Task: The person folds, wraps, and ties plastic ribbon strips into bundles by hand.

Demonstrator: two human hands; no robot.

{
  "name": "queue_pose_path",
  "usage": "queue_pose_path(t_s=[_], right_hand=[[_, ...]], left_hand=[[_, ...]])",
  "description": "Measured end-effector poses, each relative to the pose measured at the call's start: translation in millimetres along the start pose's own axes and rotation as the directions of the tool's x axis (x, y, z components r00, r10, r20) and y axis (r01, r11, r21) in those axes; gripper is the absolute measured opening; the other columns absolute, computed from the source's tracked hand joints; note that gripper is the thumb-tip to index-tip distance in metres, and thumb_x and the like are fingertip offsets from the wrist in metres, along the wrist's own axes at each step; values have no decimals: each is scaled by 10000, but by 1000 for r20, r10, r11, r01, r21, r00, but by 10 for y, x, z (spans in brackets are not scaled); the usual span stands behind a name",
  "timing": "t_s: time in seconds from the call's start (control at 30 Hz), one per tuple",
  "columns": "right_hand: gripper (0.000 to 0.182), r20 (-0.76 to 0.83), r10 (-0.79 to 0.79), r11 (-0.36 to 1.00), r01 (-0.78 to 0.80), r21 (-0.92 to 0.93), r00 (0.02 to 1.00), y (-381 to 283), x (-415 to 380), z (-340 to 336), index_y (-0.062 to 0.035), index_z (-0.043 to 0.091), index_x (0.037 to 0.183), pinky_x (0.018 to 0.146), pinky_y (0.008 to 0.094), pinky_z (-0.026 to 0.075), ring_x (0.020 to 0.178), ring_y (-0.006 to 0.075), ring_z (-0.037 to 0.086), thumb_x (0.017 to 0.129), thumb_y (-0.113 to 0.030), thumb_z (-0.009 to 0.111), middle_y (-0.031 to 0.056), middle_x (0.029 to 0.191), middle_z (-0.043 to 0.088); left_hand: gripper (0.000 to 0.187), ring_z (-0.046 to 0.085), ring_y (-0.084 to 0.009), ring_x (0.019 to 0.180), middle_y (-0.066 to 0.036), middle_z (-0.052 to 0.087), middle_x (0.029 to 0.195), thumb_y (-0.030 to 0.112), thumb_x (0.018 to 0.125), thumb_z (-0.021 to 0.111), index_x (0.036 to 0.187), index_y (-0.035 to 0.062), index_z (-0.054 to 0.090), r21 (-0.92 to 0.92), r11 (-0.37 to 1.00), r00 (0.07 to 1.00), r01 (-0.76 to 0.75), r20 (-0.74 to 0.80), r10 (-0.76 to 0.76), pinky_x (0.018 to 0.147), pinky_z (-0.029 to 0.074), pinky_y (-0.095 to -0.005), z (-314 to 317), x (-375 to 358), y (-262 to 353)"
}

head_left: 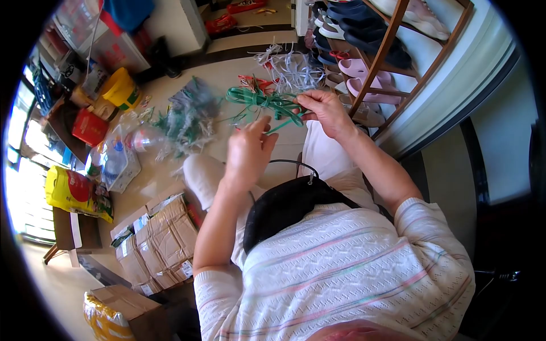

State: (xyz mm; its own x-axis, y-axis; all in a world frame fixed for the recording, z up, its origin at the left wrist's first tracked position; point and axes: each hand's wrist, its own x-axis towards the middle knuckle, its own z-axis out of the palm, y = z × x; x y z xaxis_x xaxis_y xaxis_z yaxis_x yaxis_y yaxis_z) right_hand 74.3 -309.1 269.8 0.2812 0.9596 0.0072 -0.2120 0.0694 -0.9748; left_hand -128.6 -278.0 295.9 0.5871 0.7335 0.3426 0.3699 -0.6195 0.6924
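Note:
A looped bundle of green plastic strap (259, 98) hangs above the floor between my hands. My right hand (327, 112) pinches the bundle's right end between thumb and fingers. Lower and to the left is my left hand (249, 149), its fingers curled and slightly blurred. A loose length of the green strap runs down from the bundle to between my left thumb and fingers. Beyond the bundle, a pile of white strips (293, 71) and some red strips (259, 84) lie on the floor. A tangled grey-green heap (190, 116) lies to their left.
Shoes fill a wooden rack (380, 54) at the right. Leftward are a yellow bucket (122, 89), a red container (89, 127), a white basket (124, 170) with plastic bottles, and a yellow bag (77, 193). Flattened cardboard (162, 244) lies near my left elbow. A black pouch (284, 207) rests on my lap.

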Motion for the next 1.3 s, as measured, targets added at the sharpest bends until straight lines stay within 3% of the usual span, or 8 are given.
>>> queue_pose_path(t_s=[0.2, 0.33, 0.47, 0.63, 0.73, 0.97, 1.1, 1.3], right_hand=[[121, 62, -52, 994, 58, -90, 997, 36, -17, 45, -37, 651, 883, 582, 215, 468, 671, 87, 602, 845, -136, 593, 15, 772, 637], [116, 131, -120, 972, 144, -188, 984, 12, -5, -19, -19, 651, 873, 581, 203, 446, 649, 80, 586, 836, -116, 600, 17, 755, 634], [112, 197, -74, 973, 114, -201, 978, 42, 1, -89, -3, 653, 857, 606, 210, 441, 655, 81, 568, 824, -100, 610, 24, 741, 628], [116, 246, -98, 946, 167, -278, 964, -9, 70, -98, -4, 651, 876, 656, 214, 441, 689, 68, 554, 831, -99, 601, 13, 746, 621], [126, 230, -91, 942, 159, -295, 969, 30, 70, -111, 0, 645, 888, 676, 210, 448, 702, 71, 561, 833, -105, 601, 10, 761, 622], [123, 228, -49, 928, 129, -350, 973, 45, 99, -220, -4, 656, 854, 650, 242, 466, 711, 95, 581, 817, -113, 615, 19, 776, 629], [122, 281, -240, 431, 362, -827, 929, 78, 24, -245, -94, 677, 829, 639, 281, 470, 701, 207, 600, 749, -186, 667, 74, 814, 615], [141, 283, -366, 356, 414, -838, 887, 24, -85, -59, -103, 676, 846, 618, 293, 469, 702, 219, 606, 765, -217, 654, 71, 835, 612]], left_hand=[[464, 445, -306, 1112, -151, 519, 1105, 54, 677, 610, 1130, 24, 510, 646, 646, 859, -407, 30, 511, 923, 365, -426, -9, 309, -4], [540, 516, -301, 1061, -161, 557, 1108, 133, 694, 692, 1178, -16, 502, 120, 969, 867, -217, 480, 135, 914, 394, -382, -353, 456, -7], [359, 539, -171, 1043, -110, 585, 1117, 100, 852, 530, 1191, -16, 509, -538, 834, 927, 123, 363, 98, 907, 413, -312, -516, 595, -387], [288, 601, -183, 802, -127, 637, 903, 99, 776, 569, 1048, 2, 562, -32, 990, 898, -138, 418, 139, 734, 464, -297, -222, 446, -321], [185, 619, -275, 707, -121, 621, 816, 156, 762, 603, 872, 13, 561, 550, 746, 926, -375, 254, 277, 620, 479, -356, 62, 291, -255], [150, 612, -308, 747, -137, 603, 823, 151, 789, 525, 891, 41, 518, 512, 845, 977, -152, 206, 50, 628, 483, -410, 345, 179, -297], [130, 621, -322, 717, -144, 622, 803, 125, 806, 450, 838, 40, 543, 509, 855, 974, -97, 224, -22, 632, 484, -415, 538, 189, -446], [123, 634, -309, 777, -167, 640, 798, 74, 772, 465, 791, 19, 574, 532, 847, 979, -2, 172, -105, 661, 499, -401, 440, 286, -396]])
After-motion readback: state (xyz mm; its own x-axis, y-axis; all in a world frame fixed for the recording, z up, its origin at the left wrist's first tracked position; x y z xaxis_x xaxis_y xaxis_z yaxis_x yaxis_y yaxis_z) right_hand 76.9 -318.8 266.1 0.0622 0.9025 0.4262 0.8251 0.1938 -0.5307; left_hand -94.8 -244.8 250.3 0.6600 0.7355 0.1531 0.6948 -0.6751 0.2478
